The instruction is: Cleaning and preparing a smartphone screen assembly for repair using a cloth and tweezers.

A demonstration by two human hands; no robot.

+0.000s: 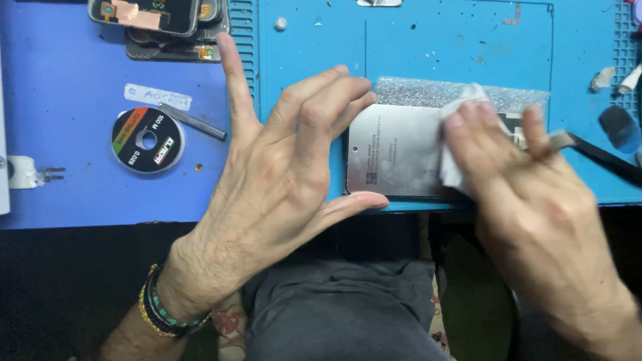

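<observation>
Our left hand (287, 174), fingers spread, steadies the silver phone back panel (394, 150) at its edge on the blue desk (67, 134); our right hand (528, 187) presses a white wipe (461, 107) onto it.

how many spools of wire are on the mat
1. The round black spool lies flat on the blue mat, left of the left hand; others may be hidden under the hands.
</observation>
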